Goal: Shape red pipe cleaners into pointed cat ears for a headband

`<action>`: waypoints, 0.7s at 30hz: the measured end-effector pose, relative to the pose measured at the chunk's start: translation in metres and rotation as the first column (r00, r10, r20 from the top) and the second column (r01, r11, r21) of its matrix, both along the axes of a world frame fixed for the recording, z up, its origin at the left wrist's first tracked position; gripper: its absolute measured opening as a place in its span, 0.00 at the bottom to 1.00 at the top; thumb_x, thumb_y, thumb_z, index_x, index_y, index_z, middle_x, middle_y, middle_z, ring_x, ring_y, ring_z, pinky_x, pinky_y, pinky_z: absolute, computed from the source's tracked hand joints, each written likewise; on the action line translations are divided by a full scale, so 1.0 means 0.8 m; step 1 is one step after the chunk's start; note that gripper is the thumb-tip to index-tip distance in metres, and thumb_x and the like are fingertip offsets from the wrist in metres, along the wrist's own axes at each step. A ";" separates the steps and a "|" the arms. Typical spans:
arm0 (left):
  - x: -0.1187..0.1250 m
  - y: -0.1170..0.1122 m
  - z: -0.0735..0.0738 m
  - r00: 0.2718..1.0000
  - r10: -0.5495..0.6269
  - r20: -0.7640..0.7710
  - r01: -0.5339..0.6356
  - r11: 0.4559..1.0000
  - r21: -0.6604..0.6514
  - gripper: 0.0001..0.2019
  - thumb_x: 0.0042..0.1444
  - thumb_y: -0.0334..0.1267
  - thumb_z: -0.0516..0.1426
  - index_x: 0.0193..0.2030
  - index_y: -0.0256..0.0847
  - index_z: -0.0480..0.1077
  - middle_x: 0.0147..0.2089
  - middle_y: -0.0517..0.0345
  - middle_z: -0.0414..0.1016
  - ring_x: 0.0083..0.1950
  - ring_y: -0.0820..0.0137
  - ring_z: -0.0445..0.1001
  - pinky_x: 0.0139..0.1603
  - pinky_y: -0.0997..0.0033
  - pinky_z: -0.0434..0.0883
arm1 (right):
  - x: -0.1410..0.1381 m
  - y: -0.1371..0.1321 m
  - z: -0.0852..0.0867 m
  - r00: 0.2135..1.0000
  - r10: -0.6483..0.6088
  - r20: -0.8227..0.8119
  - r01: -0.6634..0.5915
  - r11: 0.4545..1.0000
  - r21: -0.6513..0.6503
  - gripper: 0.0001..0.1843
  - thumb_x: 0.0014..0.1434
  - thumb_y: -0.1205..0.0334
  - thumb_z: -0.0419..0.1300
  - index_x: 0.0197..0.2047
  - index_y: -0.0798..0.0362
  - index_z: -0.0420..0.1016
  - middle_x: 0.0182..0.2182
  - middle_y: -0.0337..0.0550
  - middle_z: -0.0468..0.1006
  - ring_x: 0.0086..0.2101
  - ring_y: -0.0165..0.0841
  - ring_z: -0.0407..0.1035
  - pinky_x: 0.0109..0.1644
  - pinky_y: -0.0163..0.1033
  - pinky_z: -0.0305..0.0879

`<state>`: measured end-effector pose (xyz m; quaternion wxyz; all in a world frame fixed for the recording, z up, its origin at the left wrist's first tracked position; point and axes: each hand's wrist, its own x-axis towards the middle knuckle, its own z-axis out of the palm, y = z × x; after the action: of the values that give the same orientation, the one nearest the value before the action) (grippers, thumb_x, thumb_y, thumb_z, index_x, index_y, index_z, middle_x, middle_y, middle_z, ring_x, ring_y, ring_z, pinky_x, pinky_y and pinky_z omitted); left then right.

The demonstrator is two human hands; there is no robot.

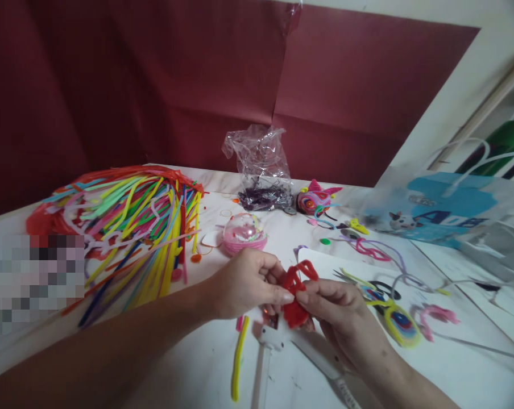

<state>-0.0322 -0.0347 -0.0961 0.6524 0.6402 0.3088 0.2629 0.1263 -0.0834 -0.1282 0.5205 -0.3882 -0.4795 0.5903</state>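
Note:
Between my two hands is a small red pipe-cleaner piece [297, 309] with bent loops at its top. My left hand [251, 284] pinches it from the left, thumb across its front. My right hand [342, 312] grips its right side between thumb and fingers. Just below lies a white glue gun [320, 355], its front part partly hidden by my hands. A short yellow pipe cleaner [239, 360] rests left of it. Behind my left hand sits a clear dome with a pink base [245, 234].
A large bundle of coloured pipe cleaners [141, 216] spreads at left. A clear plastic bag [263, 170] with dark strands stands at the back beside a pink pipe-cleaner figure [314, 199]. Black-handled scissors [385, 289] and a yellow-rimmed coil [402, 326] lie right, near a blue-white bag [436, 204].

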 end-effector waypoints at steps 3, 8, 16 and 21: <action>-0.001 -0.001 -0.003 1.000 0.006 0.009 -0.006 0.998 0.058 0.06 0.41 0.29 0.60 0.29 0.34 0.67 0.21 0.65 0.67 0.22 0.79 0.66 0.24 0.78 0.65 | 0.000 0.000 0.001 1.000 -0.006 0.009 0.006 1.000 -0.003 0.11 0.47 0.62 0.65 0.17 0.57 0.76 0.13 0.39 0.74 0.17 0.24 0.60 0.22 0.29 0.55; -0.004 0.000 -0.008 1.000 0.007 -0.024 -0.003 0.988 0.157 0.11 0.42 0.31 0.60 0.35 0.36 0.67 0.22 0.67 0.65 0.22 0.79 0.66 0.22 0.80 0.63 | -0.002 0.000 0.002 1.000 -0.007 0.026 0.008 1.000 -0.012 0.11 0.47 0.61 0.65 0.18 0.57 0.77 0.14 0.40 0.74 0.17 0.24 0.60 0.22 0.29 0.56; -0.002 0.001 -0.005 0.997 -0.016 -0.082 0.021 0.998 0.056 0.06 0.42 0.32 0.59 0.28 0.35 0.66 0.21 0.64 0.68 0.22 0.77 0.68 0.24 0.76 0.66 | -0.002 0.000 0.000 0.999 -0.033 0.025 0.033 0.999 -0.011 0.10 0.46 0.62 0.65 0.18 0.58 0.77 0.13 0.41 0.74 0.16 0.26 0.60 0.21 0.31 0.55; -0.002 0.003 -0.005 0.992 0.022 -0.124 -0.016 0.999 0.046 0.09 0.41 0.37 0.61 0.25 0.35 0.66 0.18 0.63 0.68 0.20 0.76 0.67 0.22 0.77 0.65 | -0.002 0.000 0.001 0.998 -0.058 0.021 0.058 0.998 -0.016 0.11 0.46 0.62 0.65 0.16 0.57 0.76 0.12 0.39 0.73 0.16 0.26 0.61 0.22 0.31 0.55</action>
<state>-0.0336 -0.0323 -0.1000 0.6147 0.6669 0.3490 0.2357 0.1250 -0.0834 -0.1272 0.5293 -0.4122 -0.4684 0.5750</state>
